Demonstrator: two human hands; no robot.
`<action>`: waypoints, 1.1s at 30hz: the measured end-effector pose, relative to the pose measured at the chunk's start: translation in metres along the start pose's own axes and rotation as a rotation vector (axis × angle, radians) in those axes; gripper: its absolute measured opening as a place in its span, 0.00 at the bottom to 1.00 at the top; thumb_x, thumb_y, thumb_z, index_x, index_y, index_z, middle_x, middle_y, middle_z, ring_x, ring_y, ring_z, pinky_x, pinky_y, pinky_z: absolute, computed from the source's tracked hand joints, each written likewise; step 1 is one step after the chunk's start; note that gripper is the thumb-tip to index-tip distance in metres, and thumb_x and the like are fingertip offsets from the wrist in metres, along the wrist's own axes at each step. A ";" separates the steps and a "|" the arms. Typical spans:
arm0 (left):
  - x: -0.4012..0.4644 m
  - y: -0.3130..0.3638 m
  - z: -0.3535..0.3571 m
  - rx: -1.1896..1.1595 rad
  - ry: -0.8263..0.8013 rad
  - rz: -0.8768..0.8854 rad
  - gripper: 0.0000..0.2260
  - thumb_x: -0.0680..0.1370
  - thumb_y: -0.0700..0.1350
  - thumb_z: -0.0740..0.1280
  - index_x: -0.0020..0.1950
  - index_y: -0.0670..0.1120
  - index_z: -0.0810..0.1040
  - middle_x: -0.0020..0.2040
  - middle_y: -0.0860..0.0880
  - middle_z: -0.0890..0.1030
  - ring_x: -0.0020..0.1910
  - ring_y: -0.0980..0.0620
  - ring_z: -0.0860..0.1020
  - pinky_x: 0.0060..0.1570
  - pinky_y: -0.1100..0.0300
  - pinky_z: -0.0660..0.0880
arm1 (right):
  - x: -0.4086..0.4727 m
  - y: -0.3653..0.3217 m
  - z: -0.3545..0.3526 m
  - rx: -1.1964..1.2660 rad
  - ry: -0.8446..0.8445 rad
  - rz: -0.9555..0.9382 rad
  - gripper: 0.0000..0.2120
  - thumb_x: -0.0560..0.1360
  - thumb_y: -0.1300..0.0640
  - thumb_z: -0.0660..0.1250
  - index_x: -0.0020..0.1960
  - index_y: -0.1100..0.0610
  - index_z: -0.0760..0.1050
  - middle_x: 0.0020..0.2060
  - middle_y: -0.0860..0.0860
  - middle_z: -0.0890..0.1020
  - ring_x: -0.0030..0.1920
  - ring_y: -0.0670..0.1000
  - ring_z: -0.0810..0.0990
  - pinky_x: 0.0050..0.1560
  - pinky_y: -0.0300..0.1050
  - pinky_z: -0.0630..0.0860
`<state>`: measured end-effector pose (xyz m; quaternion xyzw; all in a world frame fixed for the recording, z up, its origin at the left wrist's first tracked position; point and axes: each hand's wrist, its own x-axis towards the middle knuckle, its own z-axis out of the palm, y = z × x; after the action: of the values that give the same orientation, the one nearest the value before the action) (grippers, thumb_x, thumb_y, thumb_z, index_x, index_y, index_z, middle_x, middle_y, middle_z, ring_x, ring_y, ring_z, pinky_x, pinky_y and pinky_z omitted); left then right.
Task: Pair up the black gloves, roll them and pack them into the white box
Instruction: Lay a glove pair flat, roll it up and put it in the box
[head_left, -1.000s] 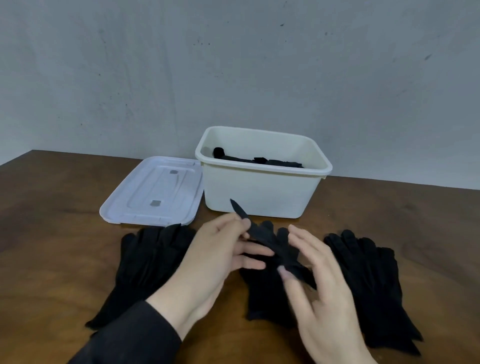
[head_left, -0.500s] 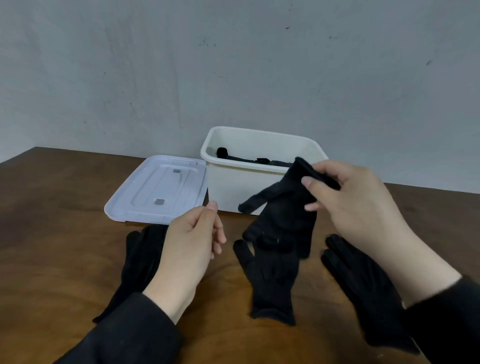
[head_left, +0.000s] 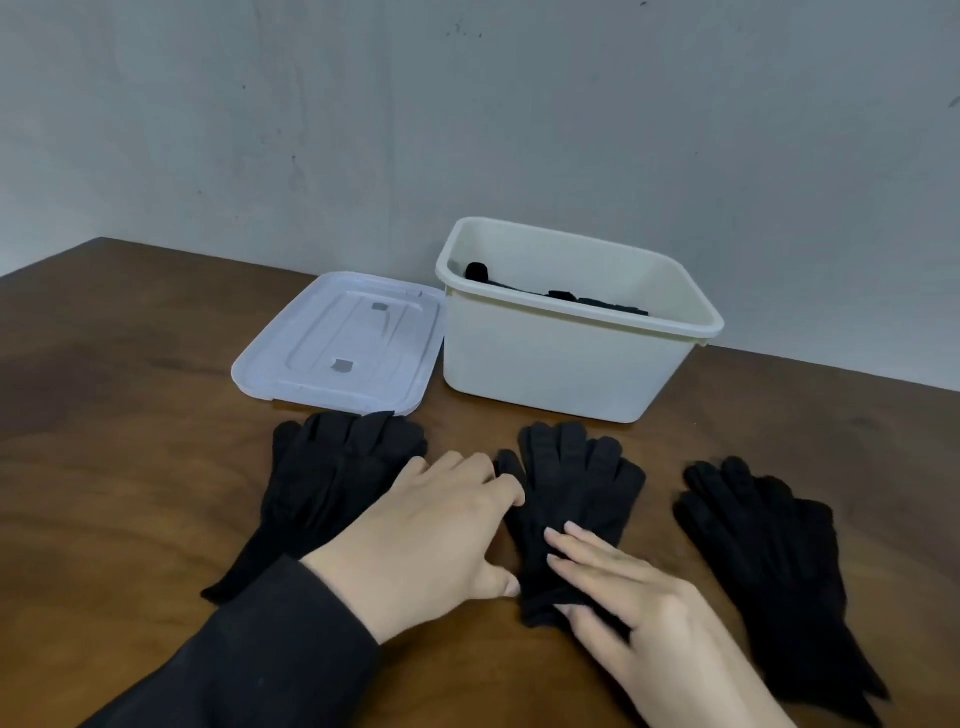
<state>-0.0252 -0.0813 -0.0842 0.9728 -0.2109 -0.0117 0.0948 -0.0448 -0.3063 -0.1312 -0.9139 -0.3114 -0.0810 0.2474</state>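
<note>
A stacked pair of black gloves (head_left: 574, 483) lies flat in the middle of the wooden table (head_left: 114, 467), fingers pointing to the white box (head_left: 561, 358). My left hand (head_left: 436, 525) rests at its left edge, fingertips touching the glove's thumb side. My right hand (head_left: 628, 597) lies flat on its cuff end with straight fingers. More black gloves lie at the left (head_left: 332, 473) and at the right (head_left: 769, 551). Rolled black gloves (head_left: 566, 297) show inside the box.
The box's translucent white lid (head_left: 337, 343) lies flat on the table left of the box. A grey wall stands right behind the box. The table's far edge runs along that wall.
My right hand has brought the lifted glove down onto the middle glove and now lies flat on it. My left hand has moved right to the pair's left edge.
</note>
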 end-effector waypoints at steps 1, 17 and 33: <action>0.000 0.001 0.002 0.011 -0.007 -0.001 0.30 0.75 0.63 0.66 0.75 0.56 0.62 0.64 0.56 0.69 0.63 0.53 0.66 0.67 0.52 0.63 | -0.001 0.001 0.000 0.005 0.017 0.001 0.19 0.72 0.51 0.71 0.63 0.46 0.80 0.66 0.34 0.75 0.71 0.34 0.67 0.68 0.37 0.69; 0.001 -0.004 0.003 -0.001 -0.053 -0.027 0.36 0.74 0.68 0.63 0.78 0.58 0.59 0.66 0.60 0.65 0.65 0.58 0.63 0.70 0.56 0.59 | 0.004 0.010 -0.019 0.137 -0.131 -0.022 0.19 0.80 0.38 0.58 0.67 0.43 0.77 0.71 0.30 0.68 0.75 0.36 0.59 0.77 0.36 0.50; 0.000 -0.001 0.006 -0.070 -0.075 0.187 0.21 0.81 0.56 0.61 0.75 0.64 0.64 0.75 0.67 0.59 0.73 0.67 0.51 0.69 0.63 0.48 | 0.002 0.007 -0.041 0.006 -0.307 0.120 0.23 0.81 0.47 0.63 0.72 0.33 0.61 0.69 0.23 0.58 0.71 0.25 0.45 0.71 0.25 0.41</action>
<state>-0.0254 -0.0818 -0.0902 0.9440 -0.3034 -0.0465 0.1212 -0.0389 -0.3307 -0.0980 -0.9317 -0.2907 0.0758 0.2042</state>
